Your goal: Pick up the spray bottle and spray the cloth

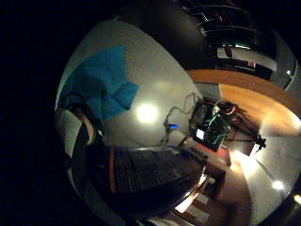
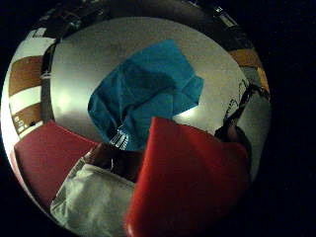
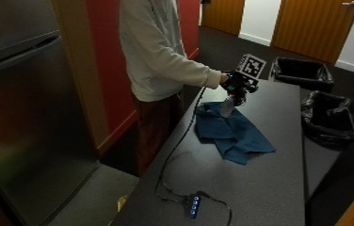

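Black-gloved right hand (image 3: 237, 84) grips small clear plastic spray bottle (image 3: 228, 106) above crumpled blue cloth (image 3: 232, 130) on grey table (image 3: 271, 183); keep nozzle aimed at cloth centre w/ squeeze.

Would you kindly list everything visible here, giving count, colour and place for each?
crumpled blue cloth: one, blue, on the dark grey table.
clear plastic spray bottle: one, clear, held above the cloth's near edge.
black hub with blue lights: one, on the table's front edge.
black-lined bins: two, beyond the table.
metal fridge: one, beside the person.
gloved right hand: one, black, its grip around the bottle.
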